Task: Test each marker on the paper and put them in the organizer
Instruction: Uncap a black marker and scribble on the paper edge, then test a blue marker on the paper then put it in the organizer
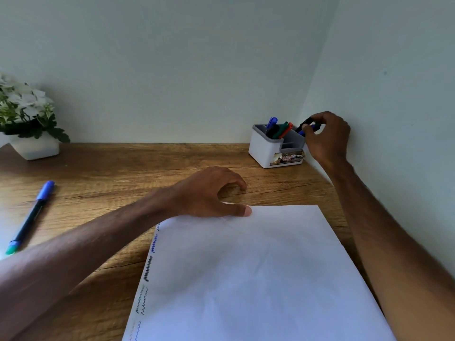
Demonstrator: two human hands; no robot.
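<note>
A white sheet of paper lies on the wooden desk, with several squiggle marks along its left edge. My left hand rests on the paper's far left corner, thumb pressing it down. A white and grey organizer stands in the back right corner and holds several markers. My right hand pinches a black marker with a blue cap just above the organizer's right side. Another marker, blue-capped with a green end, lies on the desk at the left.
A potted plant with white flowers sits in a white pot at the back left. Walls close the desk at the back and on the right, right next to the organizer.
</note>
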